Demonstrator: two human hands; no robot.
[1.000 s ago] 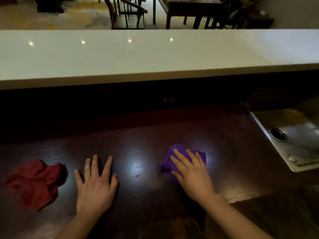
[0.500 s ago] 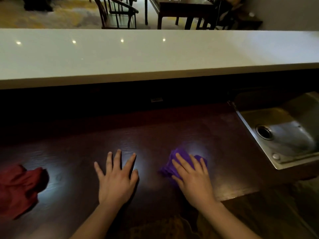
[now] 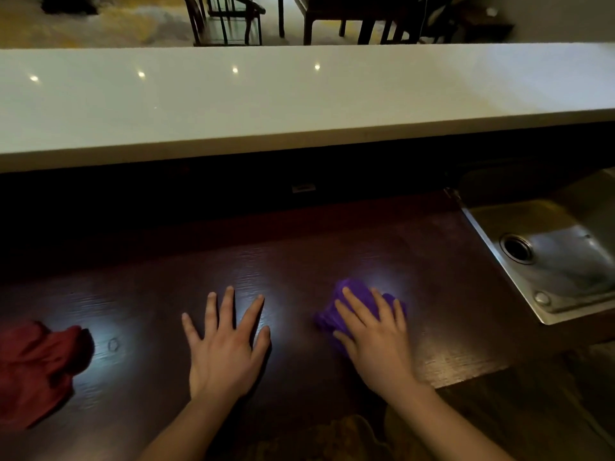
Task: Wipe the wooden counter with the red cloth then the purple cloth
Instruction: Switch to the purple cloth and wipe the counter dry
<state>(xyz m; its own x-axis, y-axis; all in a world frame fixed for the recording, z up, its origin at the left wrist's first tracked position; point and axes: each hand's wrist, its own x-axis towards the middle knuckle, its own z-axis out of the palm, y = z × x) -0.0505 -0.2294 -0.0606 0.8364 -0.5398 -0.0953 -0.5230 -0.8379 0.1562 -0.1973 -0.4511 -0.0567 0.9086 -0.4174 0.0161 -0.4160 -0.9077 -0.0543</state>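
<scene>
A dark wooden counter (image 3: pixel 299 261) runs across the lower half of the head view. My right hand (image 3: pixel 376 337) presses flat on a bunched purple cloth (image 3: pixel 357 294), fingers spread over it, right of centre. My left hand (image 3: pixel 226 341) lies palm down on the bare wood, fingers apart, holding nothing. A crumpled red cloth (image 3: pixel 36 367) lies loose at the far left edge of the counter, well apart from both hands.
A steel sink (image 3: pixel 549 254) with a round drain is set into the counter at the right. A raised white bar top (image 3: pixel 299 94) runs along the back. Chairs and a dark table stand beyond it.
The view has shifted right, so the red cloth sits nearer the left edge and more of the sink shows. My right hand has slid the purple cloth slightly rightward; my left hand stays flat.
</scene>
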